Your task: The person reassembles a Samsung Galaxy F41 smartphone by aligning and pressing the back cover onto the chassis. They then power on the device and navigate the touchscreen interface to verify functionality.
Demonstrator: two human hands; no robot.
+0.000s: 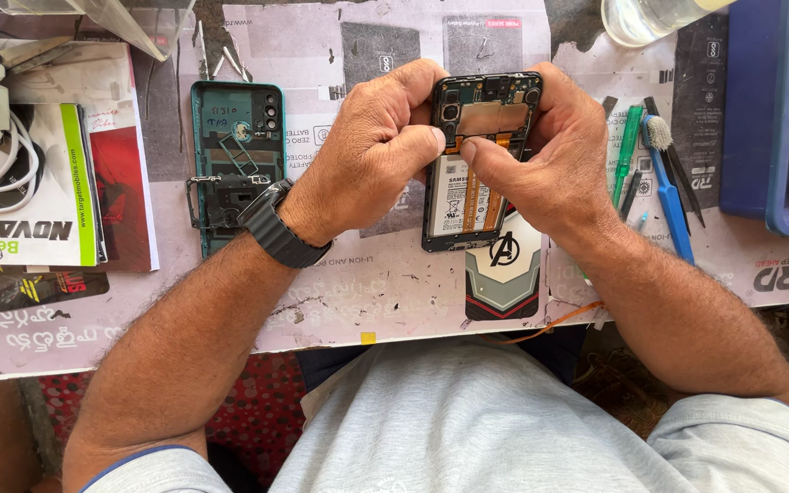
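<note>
The opened phone (477, 164) lies on the mat (367, 292) between both hands, back cover already off, battery and board exposed. The left hand (372, 151) and right hand (541, 151) grip its top edges, thumbs pressing the board. The removed cover (235, 155) lies beside the left wrist; the tools (659, 173) sit right of the right hand.

The scene is lit brightly and evenly by soft daylight, and only short, faint shadows are cast on the worktop (367, 292) beneath the hands. Mild glare is seen on the clear container (641, 18) at 1 o'clock. Focus is held sharply throughout, with slight stretching at the edges.
</note>
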